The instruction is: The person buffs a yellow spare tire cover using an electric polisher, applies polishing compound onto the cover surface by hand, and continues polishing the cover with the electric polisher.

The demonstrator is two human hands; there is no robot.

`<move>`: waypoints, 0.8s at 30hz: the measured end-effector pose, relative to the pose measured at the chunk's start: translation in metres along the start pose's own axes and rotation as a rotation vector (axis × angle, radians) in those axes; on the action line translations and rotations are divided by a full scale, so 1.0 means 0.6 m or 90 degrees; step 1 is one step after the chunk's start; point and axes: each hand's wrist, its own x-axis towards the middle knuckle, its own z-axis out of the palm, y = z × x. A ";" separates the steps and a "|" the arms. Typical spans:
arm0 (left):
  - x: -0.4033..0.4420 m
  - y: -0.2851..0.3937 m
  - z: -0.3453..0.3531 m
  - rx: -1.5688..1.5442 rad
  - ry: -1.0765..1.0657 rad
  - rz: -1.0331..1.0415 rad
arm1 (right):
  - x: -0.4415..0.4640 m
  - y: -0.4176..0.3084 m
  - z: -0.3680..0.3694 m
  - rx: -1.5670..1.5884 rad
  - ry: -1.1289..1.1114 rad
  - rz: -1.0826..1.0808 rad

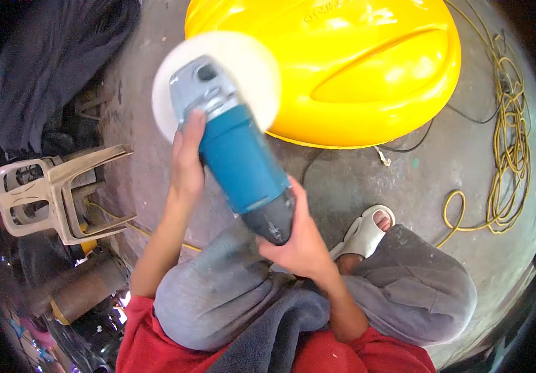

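A blue power polisher (243,158) with a grey metal head and a round white pad (258,78) is held above my lap, the pad at its far end. My left hand (188,155) grips the side of the tool near its metal head. Around the black rear handle, my right hand (296,239) is closed. The pad overlaps the left edge of a large glossy yellow shell (380,74) in view; whether they touch I cannot tell. The pad looks blurred.
A beige plastic chair (50,196) lies at the left, below a dark cloth (56,68). Coiled yellow cable (509,143) lies on the grey floor (405,177) at the right. My crossed legs and a white sandal (362,233) are in front.
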 end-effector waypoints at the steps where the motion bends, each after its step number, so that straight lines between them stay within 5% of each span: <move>1: 0.019 0.017 0.023 0.002 -0.002 0.001 | 0.001 0.003 -0.011 -0.030 0.029 -0.040; 9: 0.061 0.053 0.076 0.009 -0.047 -0.040 | -0.001 -0.057 -0.048 0.090 0.046 0.004; 18: -0.060 -0.025 -0.040 -0.060 0.110 -0.086 | -0.022 -0.037 -0.012 -0.044 -0.145 0.108; 24: -0.020 0.003 0.003 -0.144 0.022 -0.102 | -0.038 -0.110 -0.042 -0.164 -0.066 0.097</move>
